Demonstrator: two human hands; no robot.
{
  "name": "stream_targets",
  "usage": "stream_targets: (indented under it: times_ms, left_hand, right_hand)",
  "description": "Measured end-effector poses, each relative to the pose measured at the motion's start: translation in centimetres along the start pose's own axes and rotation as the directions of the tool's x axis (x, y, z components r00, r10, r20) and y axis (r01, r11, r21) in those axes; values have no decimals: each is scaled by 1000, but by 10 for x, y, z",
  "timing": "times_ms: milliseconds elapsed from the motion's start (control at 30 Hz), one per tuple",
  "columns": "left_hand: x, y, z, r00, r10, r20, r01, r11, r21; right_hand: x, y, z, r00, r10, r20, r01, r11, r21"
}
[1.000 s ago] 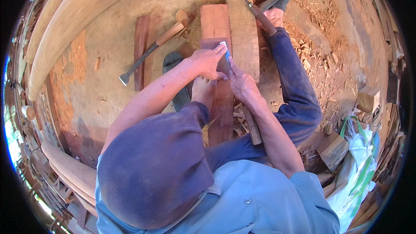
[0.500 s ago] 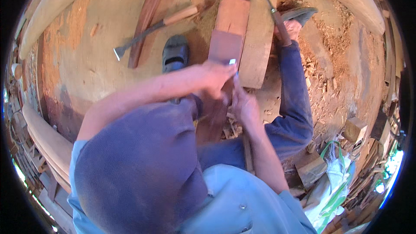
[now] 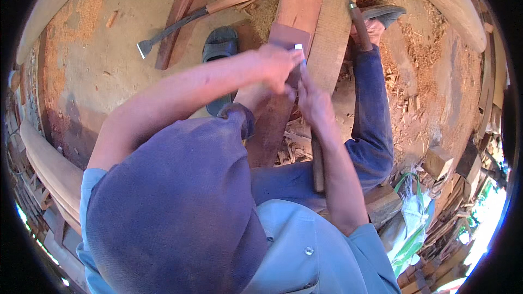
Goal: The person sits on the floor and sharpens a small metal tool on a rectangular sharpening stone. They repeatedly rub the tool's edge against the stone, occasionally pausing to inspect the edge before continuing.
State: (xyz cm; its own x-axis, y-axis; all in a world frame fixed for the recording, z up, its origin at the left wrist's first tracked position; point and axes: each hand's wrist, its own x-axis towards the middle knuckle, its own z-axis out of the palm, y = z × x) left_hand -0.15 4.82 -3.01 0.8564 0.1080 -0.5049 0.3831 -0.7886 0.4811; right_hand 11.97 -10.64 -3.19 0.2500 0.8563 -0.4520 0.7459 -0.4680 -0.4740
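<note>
My left hand and my right hand meet over the dark near end of a reddish wooden plank that runs away from me on the ground. Together they grip a small tool with a pale tip, its tip resting on the plank. The left hand wraps the tool from the left, and the right hand's fingers press against it from below. The rest of the tool is hidden by my fingers. My blue-trousered knee fills the lower left.
A lighter plank lies beside the reddish one, with a wooden-handled blade on it. A long-handled adze and a dark sandal lie to the left. My right leg stretches through wood chips. Offcut blocks sit right.
My head has tilted, so the whole scene sits higher and nearer in view. Both hands stay together on the small tool at the plank's end, shifted slightly.
</note>
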Motion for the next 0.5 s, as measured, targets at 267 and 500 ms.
stream_targets:
  times_ms: [267,500]
  left_hand:
    - [-6,9,16,993,15,121,-12,1000,-23]
    - [0,4,-11,998,-11,-57,13,1000,27]
  right_hand:
    - [-25,14,12,985,-131,-110,144,982,120]
    - [9,7,-4,997,0,73,-3,999,39]
